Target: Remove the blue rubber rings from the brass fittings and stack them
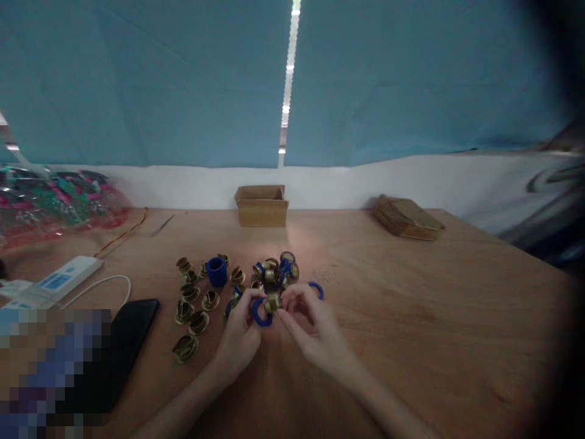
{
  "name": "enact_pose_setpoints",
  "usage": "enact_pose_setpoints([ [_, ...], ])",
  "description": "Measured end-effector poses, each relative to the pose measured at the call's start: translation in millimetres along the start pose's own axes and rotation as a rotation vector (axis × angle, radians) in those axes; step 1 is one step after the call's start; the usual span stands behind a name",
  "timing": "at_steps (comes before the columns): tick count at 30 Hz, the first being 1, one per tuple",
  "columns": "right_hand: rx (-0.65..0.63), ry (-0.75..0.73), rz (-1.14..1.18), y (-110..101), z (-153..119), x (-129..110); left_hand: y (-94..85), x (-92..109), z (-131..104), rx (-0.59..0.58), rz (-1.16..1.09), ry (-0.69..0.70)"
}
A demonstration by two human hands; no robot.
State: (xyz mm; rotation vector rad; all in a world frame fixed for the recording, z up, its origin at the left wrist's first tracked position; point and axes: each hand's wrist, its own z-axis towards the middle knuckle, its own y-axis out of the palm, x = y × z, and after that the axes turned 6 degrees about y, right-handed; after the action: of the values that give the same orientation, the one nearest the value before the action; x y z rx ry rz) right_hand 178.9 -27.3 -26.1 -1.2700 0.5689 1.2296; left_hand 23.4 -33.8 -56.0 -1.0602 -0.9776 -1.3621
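Note:
My left hand (244,327) pinches a blue ring (262,315) in front of me. Right beside the ring, the fingers of my right hand (311,317) grip a small brass spool-shaped fitting (273,303); ring and fitting appear to touch. Just beyond my hands lies a pile of brass fittings with blue rings on them (287,266). One loose blue ring (316,290) rests by my right fingers. On the left are several bare brass pieces (198,322) and a stack of blue rings (217,272).
A small open cardboard box (262,212) stands at the back, and a flattened carton (408,217) lies at the back right. Tiny pins (323,275) are scattered beyond my right hand. At left are a black phone (132,332), a power strip (68,277) with cables, and plastic-wrapped items (64,198).

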Motion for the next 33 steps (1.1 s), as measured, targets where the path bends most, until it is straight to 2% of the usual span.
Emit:
enact_pose_setpoints([
  [13,-0.127,0.175,0.164,-1.9,-0.4,-4.7,-1.0,-4.3,0.5,-0.034,-0.024,-0.024],
  [18,-0.141,0.194,0.182,-2.7,0.4,-6.0,-1.7,-6.6,0.4,-0.040,-0.019,-0.018],
  [26,-0.095,0.214,0.199,-1.2,1.6,-7.2,-0.8,-4.2,-0.3,-0.036,0.010,-0.023],
  [33,-0.007,0.159,0.150,-0.5,4.3,-2.9,-0.6,-3.7,0.3,0.003,0.095,-0.035],
])
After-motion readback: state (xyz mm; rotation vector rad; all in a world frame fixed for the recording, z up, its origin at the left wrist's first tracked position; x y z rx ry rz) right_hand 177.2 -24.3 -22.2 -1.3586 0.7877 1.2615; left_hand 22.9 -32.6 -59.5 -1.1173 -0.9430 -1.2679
